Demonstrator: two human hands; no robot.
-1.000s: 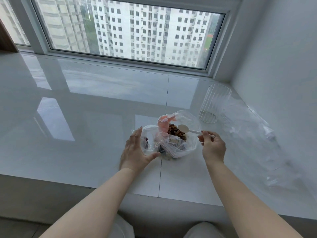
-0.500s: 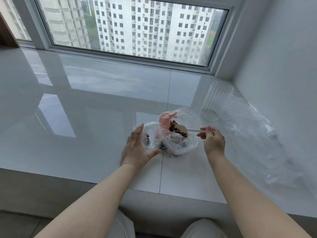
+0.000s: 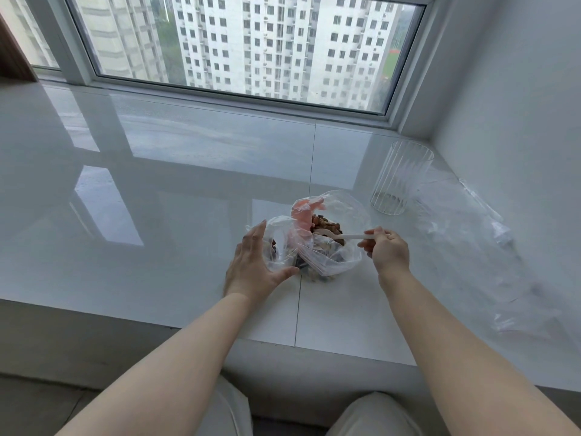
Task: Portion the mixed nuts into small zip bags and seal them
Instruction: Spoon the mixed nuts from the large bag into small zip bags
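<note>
The right hand's fingers [image 3: 367, 243] pinch the near end of a white spoon [image 3: 342, 236], thumb and forefinger closed on the handle, the rest curled under. The left hand [image 3: 251, 265] cups the small bag [image 3: 278, 243], fingers straight up along its left side and thumb spread across its near edge, steadying it open rather than gripping it.

The spoon lies nearly level, its long axis running left to right, bowl at the left end and dipped into the nuts [image 3: 325, 226] inside the big bag [image 3: 339, 243]. The small bag sits just left of the big bag, the two touching. So the load has to travel left from the spoon bowl, over the big bag's crumpled pink lip [image 3: 303, 212], into the mouth the left hand holds. The right hand carries it; the left is nearer the target and has only to keep it open.

The nuts are a brown, mixed heap, piled toward the far side of the big bag, with paler pieces lower down. The small bag is clear and soft, with a few dark pieces showing behind the left palm; how full it is I cannot tell. Both bags stand on the glossy white sill [image 3: 157, 215], near its front edge. A ribbed glass [image 3: 399, 180] and loose clear bags [image 3: 471, 234] lie to the right.
</note>
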